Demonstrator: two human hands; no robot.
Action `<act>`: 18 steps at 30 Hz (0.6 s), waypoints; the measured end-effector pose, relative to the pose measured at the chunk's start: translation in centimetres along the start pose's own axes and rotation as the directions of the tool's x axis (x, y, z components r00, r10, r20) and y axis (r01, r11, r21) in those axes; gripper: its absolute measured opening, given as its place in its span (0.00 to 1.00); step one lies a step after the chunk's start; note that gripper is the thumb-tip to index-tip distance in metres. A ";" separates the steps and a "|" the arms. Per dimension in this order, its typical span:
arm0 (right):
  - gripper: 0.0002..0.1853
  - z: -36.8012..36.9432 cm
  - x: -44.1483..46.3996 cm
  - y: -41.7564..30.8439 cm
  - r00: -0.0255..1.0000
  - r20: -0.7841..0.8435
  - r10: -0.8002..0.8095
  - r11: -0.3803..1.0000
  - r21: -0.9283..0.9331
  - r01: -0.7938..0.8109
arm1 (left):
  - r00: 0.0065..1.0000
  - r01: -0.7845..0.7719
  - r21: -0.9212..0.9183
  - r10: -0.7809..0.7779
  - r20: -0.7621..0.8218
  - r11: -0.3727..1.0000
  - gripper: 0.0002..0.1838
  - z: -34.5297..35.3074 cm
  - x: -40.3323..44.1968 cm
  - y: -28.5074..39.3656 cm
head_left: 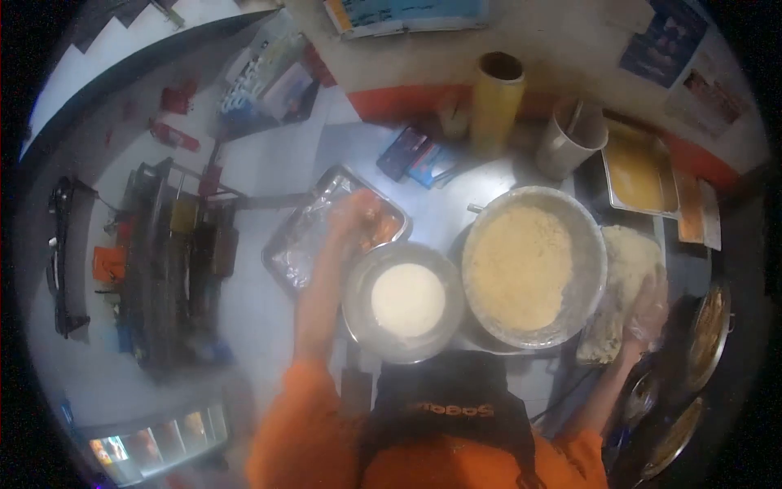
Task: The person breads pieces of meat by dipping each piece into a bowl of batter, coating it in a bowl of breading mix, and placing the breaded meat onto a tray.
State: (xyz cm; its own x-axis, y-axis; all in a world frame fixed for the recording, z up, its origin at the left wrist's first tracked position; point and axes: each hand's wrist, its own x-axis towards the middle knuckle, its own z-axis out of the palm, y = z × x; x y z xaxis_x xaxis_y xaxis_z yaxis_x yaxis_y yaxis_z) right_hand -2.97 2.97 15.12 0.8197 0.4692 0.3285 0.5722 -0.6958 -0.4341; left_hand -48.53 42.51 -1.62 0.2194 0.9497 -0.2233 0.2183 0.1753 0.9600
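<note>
My left hand reaches into a metal tray lined with clear plastic. Its fingers are curled down beside orange-pink pieces that look like raw meat; what they hold is hidden. A steel bowl of white powder sits in front of me. To its right stands a large pot with pale yellow, flour-like powder. My right hand, shiny as if in a thin plastic glove, lies with fingers stretched out along a pale, flour-dusted heap right of the pot.
Behind the pot stand a tall yellow cylinder and a whitish jug with a handle inside. A metal pan of yellow liquid is at the back right. A dark phone-like box lies behind the tray. Round pans line the right side.
</note>
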 end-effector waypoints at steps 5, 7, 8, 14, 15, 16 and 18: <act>0.19 3.4 -3.5 -8.2 0.934 0.148 -0.325 0.908 0.326 0.264 | 0.993 -0.081 -0.215 0.097 0.063 0.973 0.18 -0.3 -8.3 7.4; 0.19 6.6 -6.3 -13.0 0.889 0.274 -0.367 0.749 0.654 0.107 | 0.939 -0.337 0.149 0.321 0.121 0.930 0.18 1.8 -12.1 11.3; 0.20 6.3 -7.0 -16.4 0.808 0.392 -0.440 0.716 0.696 0.052 | 0.893 -0.448 0.319 0.407 0.191 0.835 0.19 2.9 -13.3 11.3; 0.17 12.0 -13.0 -22.7 0.425 0.711 -0.560 0.527 0.702 -0.479 | 0.950 -0.297 -0.065 0.302 0.083 0.953 0.25 6.5 -20.2 11.4; 0.12 10.0 -13.1 -23.6 0.454 0.683 -0.572 0.345 0.703 -0.622 | 0.929 -0.369 0.029 0.369 0.016 0.929 0.26 6.7 -20.9 11.7; 0.12 10.5 -13.6 -23.2 0.434 0.687 -0.583 0.351 0.695 -0.628 | 0.933 -0.359 0.036 0.359 -0.004 0.933 0.26 6.4 -21.7 10.9; 0.11 11.3 -14.1 -22.5 0.385 0.678 -0.627 0.407 0.706 -0.580 | 0.983 -0.174 -0.020 0.175 0.047 0.985 0.23 5.9 -23.2 9.6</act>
State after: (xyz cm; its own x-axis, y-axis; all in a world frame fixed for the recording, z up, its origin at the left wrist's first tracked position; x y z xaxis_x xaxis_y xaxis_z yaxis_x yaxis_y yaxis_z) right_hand -27.08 18.14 10.80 -0.0261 0.9851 -0.1700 -0.2253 -0.1715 -0.9591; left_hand -45.88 20.57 11.78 0.2988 0.9524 -0.0599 0.1576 0.0126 0.9874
